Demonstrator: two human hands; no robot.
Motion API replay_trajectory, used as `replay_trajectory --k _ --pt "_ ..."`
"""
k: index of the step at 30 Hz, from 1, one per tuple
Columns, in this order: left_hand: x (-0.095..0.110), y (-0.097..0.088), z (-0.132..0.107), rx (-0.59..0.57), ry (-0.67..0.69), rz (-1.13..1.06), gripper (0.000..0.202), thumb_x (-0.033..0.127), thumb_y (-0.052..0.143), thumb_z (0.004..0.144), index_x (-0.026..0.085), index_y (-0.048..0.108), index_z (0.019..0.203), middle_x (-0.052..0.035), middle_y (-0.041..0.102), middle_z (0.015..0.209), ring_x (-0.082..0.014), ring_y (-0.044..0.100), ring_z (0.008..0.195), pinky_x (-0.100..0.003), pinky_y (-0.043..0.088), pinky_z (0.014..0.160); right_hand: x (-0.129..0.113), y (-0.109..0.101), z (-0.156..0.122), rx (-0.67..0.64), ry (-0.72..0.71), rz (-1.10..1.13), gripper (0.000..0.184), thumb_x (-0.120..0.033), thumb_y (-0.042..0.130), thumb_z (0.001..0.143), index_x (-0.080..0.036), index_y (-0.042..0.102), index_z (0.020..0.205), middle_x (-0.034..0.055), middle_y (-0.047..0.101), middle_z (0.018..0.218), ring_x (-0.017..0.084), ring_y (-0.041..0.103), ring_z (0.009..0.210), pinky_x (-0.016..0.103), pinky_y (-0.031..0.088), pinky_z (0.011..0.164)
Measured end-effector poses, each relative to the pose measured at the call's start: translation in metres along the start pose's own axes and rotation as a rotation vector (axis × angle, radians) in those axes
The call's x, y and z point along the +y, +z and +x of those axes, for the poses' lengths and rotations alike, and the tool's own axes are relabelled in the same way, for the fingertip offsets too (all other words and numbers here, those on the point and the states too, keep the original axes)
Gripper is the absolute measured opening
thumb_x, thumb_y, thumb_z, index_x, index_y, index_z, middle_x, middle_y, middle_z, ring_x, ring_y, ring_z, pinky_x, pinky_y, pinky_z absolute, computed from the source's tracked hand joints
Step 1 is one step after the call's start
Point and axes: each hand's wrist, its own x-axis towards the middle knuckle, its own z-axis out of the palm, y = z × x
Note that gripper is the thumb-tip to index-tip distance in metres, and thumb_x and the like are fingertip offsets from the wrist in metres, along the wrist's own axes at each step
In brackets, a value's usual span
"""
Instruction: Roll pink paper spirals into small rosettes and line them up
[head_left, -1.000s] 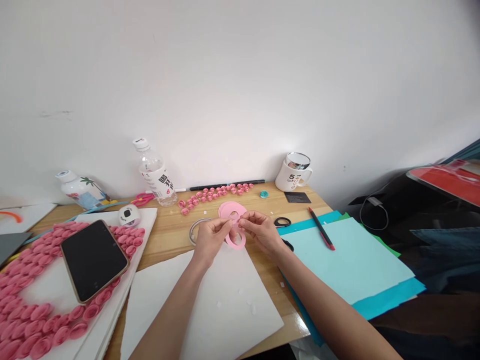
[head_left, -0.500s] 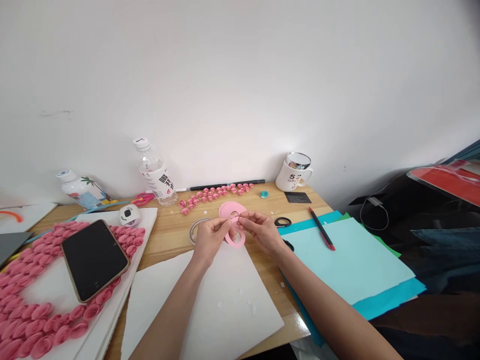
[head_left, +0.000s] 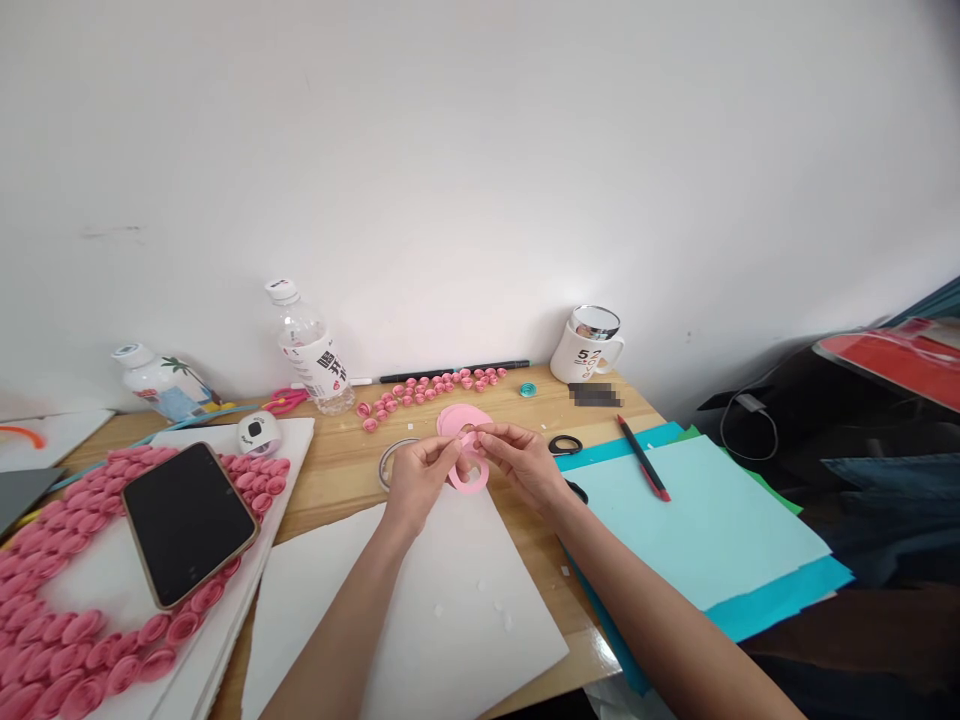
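A curled pink paper strip (head_left: 470, 479) hangs in a loop between my hands, over the far edge of a white board (head_left: 420, 610). My left hand (head_left: 421, 478) pinches it from the left with thumb and forefinger. From the right, my right hand (head_left: 517, 460) pinches its upper end, fingertips close to the left ones. Just behind the fingers lie pink paper pieces (head_left: 461, 416) on the wooden desk. A roll of tape (head_left: 385, 465) is partly hidden by my left hand. Black-handled scissors (head_left: 565, 445) lie right of my right hand, partly covered.
Small pink paper roses (head_left: 431, 387) line the back, near a teal paper coil (head_left: 528, 390). A bottle (head_left: 319, 360) and a mug (head_left: 587, 345) stand by the wall. At left, a phone (head_left: 190, 525) rests on a rose-covered board. Blue paper sheets (head_left: 705, 530) carry a pen (head_left: 643, 458) at right.
Both hands stay almost in place, still pinching the pink strip. Its hanging loop has shifted very slightly.
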Motion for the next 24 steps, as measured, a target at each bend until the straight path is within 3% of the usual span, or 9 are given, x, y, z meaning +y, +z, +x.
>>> replay_trajectory --k 4,15,24 --pt "-0.0018 -0.0005 0.001 0.001 0.006 -0.007 0.029 0.035 0.059 0.07 0.014 0.058 0.05 -0.0006 0.056 0.051 -0.0104 0.049 0.05 -0.022 0.042 0.053 0.0007 -0.001 0.0006 -0.01 -0.011 0.005 0.021 -0.031 0.074 0.059 -0.02 0.07 0.077 0.0016 0.069 0.075 0.013 0.061 0.069 0.03 0.047 0.077" --pt "0.0004 0.0015 -0.0008 0.01 -0.003 0.0 0.027 0.03 0.055 0.072 0.014 0.059 0.05 -0.0003 0.058 0.052 -0.0095 0.05 0.05 -0.02 0.042 0.051 0.001 -0.0005 -0.0003 -0.028 -0.034 0.002 0.014 -0.025 0.076 0.059 -0.019 0.067 0.067 -0.0022 0.063 0.063 0.009 0.055 0.059 0.023 0.045 0.061" --pt "-0.001 0.0013 0.0003 0.03 -0.029 -0.057 0.025 0.031 0.058 0.07 0.013 0.059 0.052 -0.0001 0.057 0.053 -0.0093 0.05 0.05 -0.02 0.044 0.049 -0.0003 0.0012 -0.0005 -0.012 -0.005 0.024 0.021 -0.03 0.074 0.06 -0.02 0.07 0.078 0.0018 0.069 0.079 0.013 0.061 0.073 0.029 0.046 0.079"
